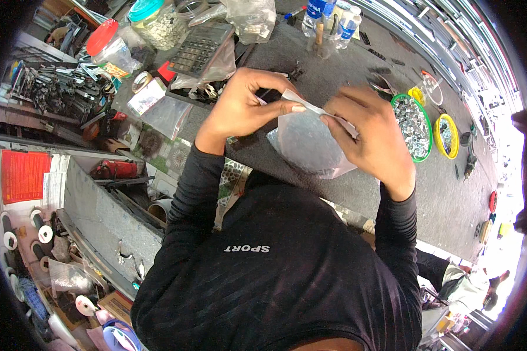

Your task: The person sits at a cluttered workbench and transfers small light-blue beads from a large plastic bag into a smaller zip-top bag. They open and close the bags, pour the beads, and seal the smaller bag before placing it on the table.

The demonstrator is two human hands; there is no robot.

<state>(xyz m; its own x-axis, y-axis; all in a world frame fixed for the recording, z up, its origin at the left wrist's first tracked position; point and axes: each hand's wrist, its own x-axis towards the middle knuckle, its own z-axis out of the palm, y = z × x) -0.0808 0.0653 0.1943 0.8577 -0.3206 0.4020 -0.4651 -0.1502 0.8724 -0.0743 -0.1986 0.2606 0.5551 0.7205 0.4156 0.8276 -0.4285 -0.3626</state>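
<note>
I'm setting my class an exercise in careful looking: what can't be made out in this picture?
Head view: what, if anything, the plastic bag holds; cloudy film veils it.
Head view: upper fingers of the right hand; blurred.
Head view: index fingertip of the left hand; the bag covers it.
Head view: exact shapes of the metallic pieces in the green basket; too small.

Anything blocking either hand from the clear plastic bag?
Nothing visible. The left hand and right hand both grip the pale top edge of the plastic bag directly.
</note>
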